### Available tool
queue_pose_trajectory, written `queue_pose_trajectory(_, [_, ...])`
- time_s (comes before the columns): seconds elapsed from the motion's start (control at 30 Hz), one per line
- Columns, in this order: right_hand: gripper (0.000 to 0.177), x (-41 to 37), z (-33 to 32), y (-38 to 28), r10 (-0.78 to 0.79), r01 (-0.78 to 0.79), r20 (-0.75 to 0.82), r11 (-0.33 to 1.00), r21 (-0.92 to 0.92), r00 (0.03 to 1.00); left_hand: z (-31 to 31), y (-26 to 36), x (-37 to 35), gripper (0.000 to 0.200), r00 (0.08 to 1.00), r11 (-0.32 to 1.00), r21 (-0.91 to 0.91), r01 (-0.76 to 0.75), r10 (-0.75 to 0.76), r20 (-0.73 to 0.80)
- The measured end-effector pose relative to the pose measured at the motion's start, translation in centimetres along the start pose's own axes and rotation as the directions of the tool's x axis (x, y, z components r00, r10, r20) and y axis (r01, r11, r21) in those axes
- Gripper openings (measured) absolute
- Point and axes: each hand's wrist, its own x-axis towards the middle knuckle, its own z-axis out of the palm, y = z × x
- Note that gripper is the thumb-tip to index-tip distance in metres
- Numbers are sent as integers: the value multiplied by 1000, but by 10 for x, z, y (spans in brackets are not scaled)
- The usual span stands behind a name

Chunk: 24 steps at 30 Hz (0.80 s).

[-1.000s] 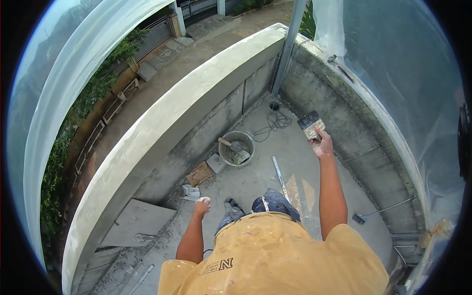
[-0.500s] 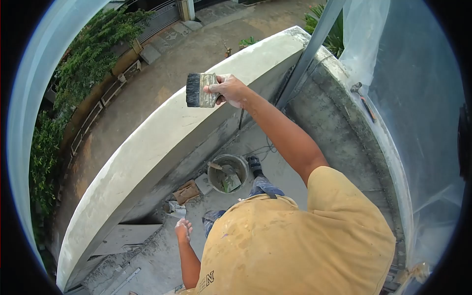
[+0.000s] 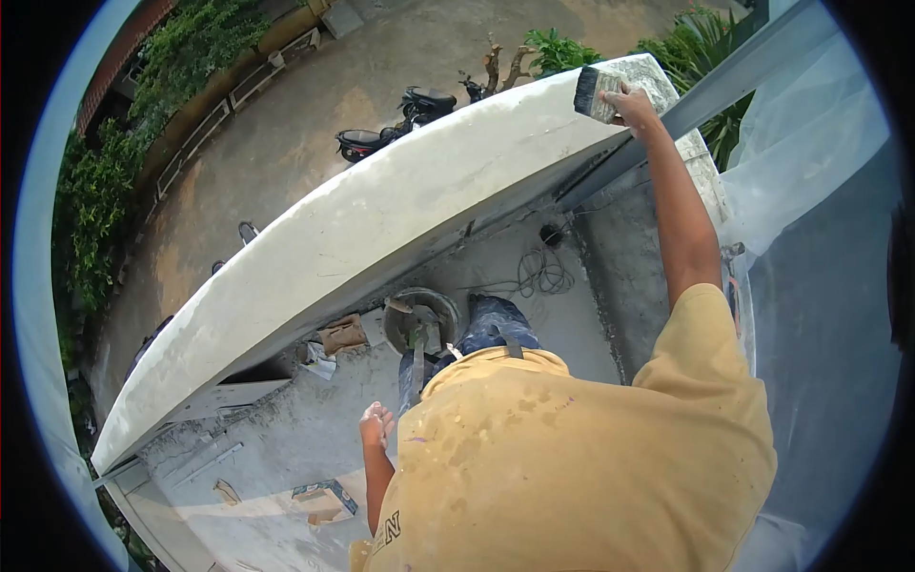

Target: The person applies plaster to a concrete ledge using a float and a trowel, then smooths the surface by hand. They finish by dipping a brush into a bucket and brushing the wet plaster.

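Stretched out toward the far right end of the curved wall (image 3: 381, 210), my right hand (image 3: 632, 103) is closed round the handle of a wide flat paintbrush (image 3: 598, 94). Its dark bristles point left and lie over the pale, smooth wall top in this view. White residue coats the brush's body and my fingers. My left hand (image 3: 377, 424) hangs low beside my body with its whitened fingers curled in, and nothing shows in them. A bucket (image 3: 448, 303) stands on the floor by my legs, with a trowel-like tool inside.
A slanted metal post (image 3: 734, 81) rises next to my right hand, with plastic sheeting (image 3: 810, 133) behind it. Coiled cable (image 3: 545, 275) lies on the floor. Beyond the wall, the ground drops to a street with parked motorbikes (image 3: 424, 105). A brown paper bag (image 3: 343, 334) lies near the bucket.
My right hand has carried the paintbrush right along the wall top, to near the metal post. The view has shifted, bringing motorbikes and the cable into sight. My left hand stays low.
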Motion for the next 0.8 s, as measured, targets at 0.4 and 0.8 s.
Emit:
queue_pose_trajectory(0.4, [34,-132,250,-42,-243,369,458,906,-207,855,5,19,11,31,994,930,-362,56,-87,-71])
queue_pose_trajectory(0.8, [35,-451,677,-212,-492,841,842,533,90,222,-119,-153,57,29,967,899,-428,93,-184,-177])
